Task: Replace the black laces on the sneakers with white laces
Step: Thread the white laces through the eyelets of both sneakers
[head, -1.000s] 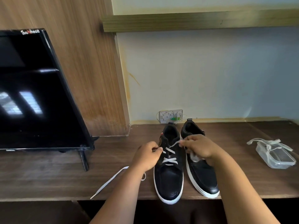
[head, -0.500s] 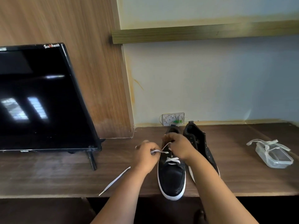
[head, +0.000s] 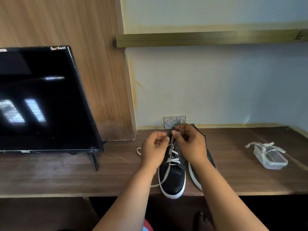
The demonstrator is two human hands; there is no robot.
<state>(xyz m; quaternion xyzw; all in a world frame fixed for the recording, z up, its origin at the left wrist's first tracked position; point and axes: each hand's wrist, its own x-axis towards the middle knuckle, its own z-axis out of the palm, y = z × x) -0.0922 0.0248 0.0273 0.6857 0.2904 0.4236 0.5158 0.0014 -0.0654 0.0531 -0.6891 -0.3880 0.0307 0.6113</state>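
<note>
Worktop layout: pair of sneakers centre, screen left, container right.
Two sneakers (head: pixel 173 179) stood side by side at the front edge of the worktop (head: pixel 50 177); a screen (head: pixel 41 100) stood at its left, a container (head: pixel 270 158) well apart to the right with a lace (head: pixel 260 145) draped on it, a wall socket (head: pixel 175 120) behind the sneakers.

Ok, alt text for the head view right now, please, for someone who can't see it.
Both hands work a white lace into the left of two black sneakers on a wooden desk: the right hand pinches the lace, the left hand curls beside it. A black TV stands left; a clear container draped with another white lace sits right.
</note>
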